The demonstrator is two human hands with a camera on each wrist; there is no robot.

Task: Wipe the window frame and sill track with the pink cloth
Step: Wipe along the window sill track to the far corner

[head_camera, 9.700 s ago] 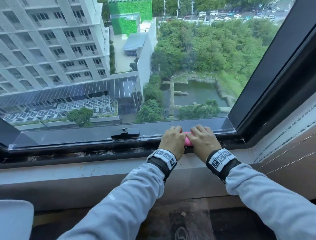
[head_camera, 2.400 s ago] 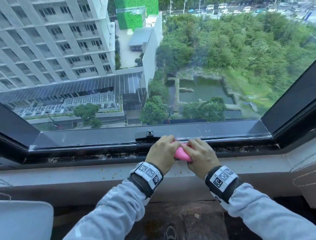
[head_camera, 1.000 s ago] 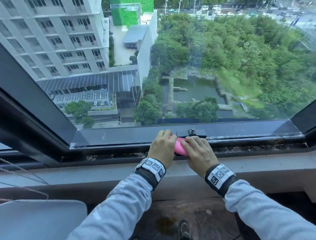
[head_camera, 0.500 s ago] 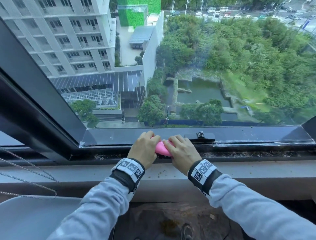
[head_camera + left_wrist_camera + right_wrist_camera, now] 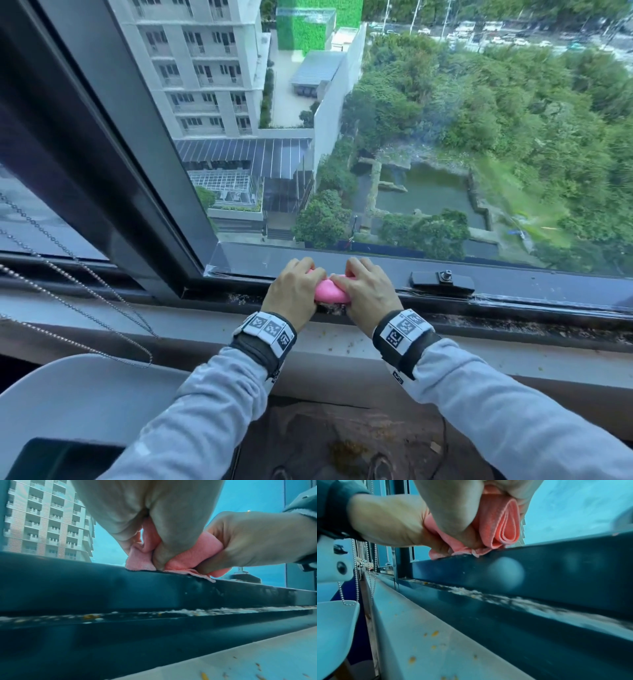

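The folded pink cloth lies bunched on the dark bottom rail of the window frame. My left hand grips its left part and my right hand grips its right part, knuckles side by side. In the left wrist view the left hand and right hand press the cloth onto the rail's top edge. The right wrist view shows the cloth's rolled end under my right hand. Below the rail, the sill track holds pale crumbly dirt.
A black window latch sits on the rail just right of my hands. The dark vertical mullion meets the rail to their left. Bead chains hang over a white chair. Yellow specks dot the grey sill ledge.
Both hands have slid the cloth leftwards along the bottom rail, from right of the latch, past it, towards the mullion corner. The grip on the cloth is unchanged.
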